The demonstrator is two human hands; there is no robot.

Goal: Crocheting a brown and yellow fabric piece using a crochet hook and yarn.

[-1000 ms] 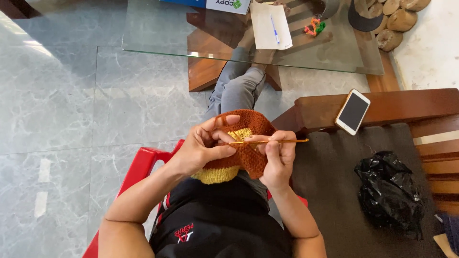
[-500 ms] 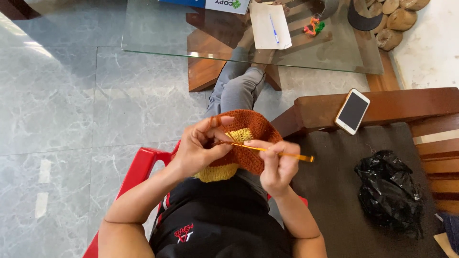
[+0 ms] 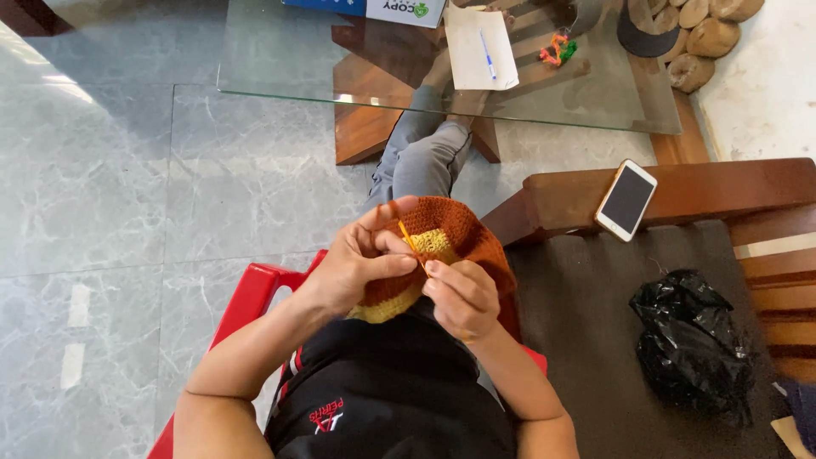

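Work: crochet piece, rust-orange with a yellow band, sits in the person's lap between both hands, over the black shirt
Left hand: grip closed on the near edge of the fabric; thumb lies across it, index finger raised and curled, seemingly with the yarn over it, though the strand itself is too fine to make out
Right hand: fingers pinched shut around the lower end of the hook; the hook's yellow-orange shaft slants up and away to the left, its tip at the fabric just beside the left fingers
Step in hand: by my reading, a stitch is mid-way; hook at the edge of the work, fabric held taut against it
Next move calls for: a small turn of the right wrist and a steady left pinch; slack fabric would likely let the loop slip
Seat: red plastic chair under the person
Nearby: smartphone face up on the wooden bench arm; black plastic bag on the dark seat to the right; both well apart from the hands
Ahead: glass counter with paper and pen
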